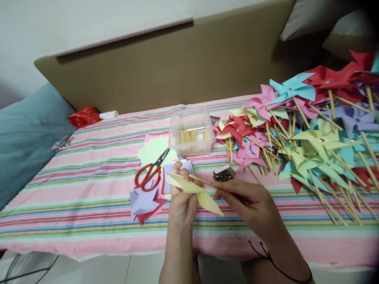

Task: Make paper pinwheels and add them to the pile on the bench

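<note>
My left hand [184,197] is closed round the middle of a pale yellow paper pinwheel [209,203], its blades spreading to both sides. Between the fingers of my right hand [251,205] is a thin wooden stick [204,181], whose far end reaches the pinwheel's back beside my left fingertips. Whether the stick is joined to the paper I cannot tell. Just beyond my right hand sits a small open box of metal pins [224,174]. Left of my left hand lie red-handled scissors [151,171], a purple folded paper piece [143,203] and stacked paper squares [152,150].
A clear plastic box [192,148] holds several sticks. Finished pinwheels [321,140] in many colours pile up on the right. A red plastic bag [85,117] lies at the far left, on the striped cloth [97,177]. A brown backrest [177,67] stands behind.
</note>
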The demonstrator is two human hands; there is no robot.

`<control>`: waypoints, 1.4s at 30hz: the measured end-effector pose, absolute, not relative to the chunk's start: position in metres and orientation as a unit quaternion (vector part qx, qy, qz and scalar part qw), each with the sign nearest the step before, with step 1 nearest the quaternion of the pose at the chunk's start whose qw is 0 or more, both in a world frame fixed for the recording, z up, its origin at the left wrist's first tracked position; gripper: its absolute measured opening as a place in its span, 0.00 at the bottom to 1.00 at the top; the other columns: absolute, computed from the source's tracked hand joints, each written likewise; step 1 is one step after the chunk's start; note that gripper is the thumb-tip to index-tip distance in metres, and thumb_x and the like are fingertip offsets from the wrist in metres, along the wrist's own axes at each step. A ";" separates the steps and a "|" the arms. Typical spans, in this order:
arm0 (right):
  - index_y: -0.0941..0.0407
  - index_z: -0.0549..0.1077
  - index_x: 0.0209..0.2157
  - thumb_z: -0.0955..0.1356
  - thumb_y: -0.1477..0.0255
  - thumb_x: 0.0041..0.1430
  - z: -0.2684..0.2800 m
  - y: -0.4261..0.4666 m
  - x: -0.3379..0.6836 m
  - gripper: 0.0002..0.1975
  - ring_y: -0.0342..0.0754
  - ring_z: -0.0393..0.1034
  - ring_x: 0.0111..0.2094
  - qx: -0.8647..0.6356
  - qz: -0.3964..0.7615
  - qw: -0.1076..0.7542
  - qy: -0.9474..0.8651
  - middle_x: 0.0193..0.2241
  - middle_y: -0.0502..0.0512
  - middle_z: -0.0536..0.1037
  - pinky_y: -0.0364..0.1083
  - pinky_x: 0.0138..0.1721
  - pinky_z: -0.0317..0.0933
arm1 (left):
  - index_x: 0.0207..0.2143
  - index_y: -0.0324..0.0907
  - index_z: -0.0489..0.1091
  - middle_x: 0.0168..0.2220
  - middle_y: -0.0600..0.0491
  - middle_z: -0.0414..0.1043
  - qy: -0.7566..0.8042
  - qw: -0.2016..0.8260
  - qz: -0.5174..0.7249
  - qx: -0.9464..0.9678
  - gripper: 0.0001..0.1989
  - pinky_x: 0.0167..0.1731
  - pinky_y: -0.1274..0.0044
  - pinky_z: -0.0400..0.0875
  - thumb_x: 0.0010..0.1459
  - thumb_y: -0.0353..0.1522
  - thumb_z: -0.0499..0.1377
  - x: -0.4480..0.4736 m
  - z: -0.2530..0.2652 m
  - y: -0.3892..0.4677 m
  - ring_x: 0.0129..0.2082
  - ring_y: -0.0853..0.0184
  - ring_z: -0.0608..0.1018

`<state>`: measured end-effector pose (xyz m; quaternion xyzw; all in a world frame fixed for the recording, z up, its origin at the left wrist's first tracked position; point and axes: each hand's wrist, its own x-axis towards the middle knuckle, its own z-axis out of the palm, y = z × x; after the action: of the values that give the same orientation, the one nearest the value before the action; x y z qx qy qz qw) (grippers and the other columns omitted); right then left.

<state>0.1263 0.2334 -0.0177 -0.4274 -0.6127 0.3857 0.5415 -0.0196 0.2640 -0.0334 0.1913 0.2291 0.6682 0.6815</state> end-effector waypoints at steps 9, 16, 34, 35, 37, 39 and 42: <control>0.49 0.80 0.43 0.68 0.77 0.57 -0.019 0.233 0.126 0.14 0.44 0.76 0.28 -0.424 0.385 0.538 -0.619 0.28 0.51 0.82 0.41 0.27 0.69 | 0.45 0.53 0.66 0.25 0.64 0.62 0.248 0.673 0.668 0.200 0.35 0.26 0.86 0.67 0.33 0.26 0.74 -0.021 -0.034 0.263 0.23 0.78 0.67; 0.48 0.79 0.43 0.68 0.79 0.57 -0.018 0.232 0.131 0.15 0.43 0.76 0.28 -0.414 0.370 0.530 -0.642 0.29 0.50 0.82 0.40 0.28 0.69 | 0.49 0.56 0.64 0.24 0.64 0.63 0.224 0.678 0.663 0.227 0.38 0.23 0.84 0.65 0.35 0.23 0.72 -0.021 -0.034 0.263 0.22 0.77 0.68; 0.50 0.78 0.46 0.67 0.83 0.57 -0.017 0.231 0.133 0.19 0.40 0.75 0.30 -0.391 0.301 0.553 -0.672 0.31 0.50 0.81 0.38 0.30 0.68 | 0.48 0.51 0.64 0.21 0.65 0.65 0.224 0.660 0.660 0.281 0.33 0.27 0.85 0.68 0.40 0.30 0.72 -0.021 -0.034 0.267 0.23 0.76 0.72; 0.50 0.78 0.46 0.67 0.84 0.57 -0.017 0.231 0.134 0.20 0.40 0.75 0.30 -0.387 0.302 0.553 -0.674 0.31 0.49 0.81 0.37 0.30 0.68 | 0.48 0.51 0.64 0.20 0.65 0.65 0.220 0.660 0.662 0.281 0.33 0.28 0.85 0.69 0.40 0.30 0.72 -0.021 -0.033 0.268 0.24 0.76 0.73; 0.48 0.78 0.46 0.67 0.85 0.56 -0.018 0.230 0.134 0.21 0.39 0.75 0.30 -0.380 0.307 0.551 -0.677 0.31 0.48 0.81 0.37 0.30 0.68 | 0.48 0.51 0.64 0.19 0.65 0.66 0.214 0.660 0.663 0.280 0.32 0.29 0.84 0.69 0.41 0.30 0.72 -0.020 -0.032 0.268 0.25 0.75 0.74; 0.47 0.78 0.45 0.67 0.85 0.56 -0.019 0.230 0.136 0.21 0.40 0.76 0.32 -0.379 0.310 0.549 -0.678 0.32 0.48 0.81 0.38 0.32 0.68 | 0.47 0.50 0.64 0.20 0.65 0.67 0.215 0.665 0.658 0.280 0.31 0.29 0.84 0.69 0.41 0.30 0.72 -0.020 -0.031 0.267 0.24 0.75 0.74; 0.46 0.78 0.45 0.68 0.85 0.55 -0.021 0.228 0.138 0.21 0.42 0.77 0.35 -0.387 0.312 0.542 -0.678 0.33 0.49 0.82 0.39 0.35 0.69 | 0.43 0.49 0.66 0.20 0.65 0.67 0.222 0.669 0.651 0.280 0.28 0.29 0.84 0.69 0.40 0.30 0.72 -0.019 -0.031 0.266 0.23 0.76 0.74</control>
<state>0.1376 0.2282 -0.0214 -0.3872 -0.6775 0.3121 0.5419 -0.0194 0.2662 -0.0312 0.2803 0.2217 0.6512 0.6695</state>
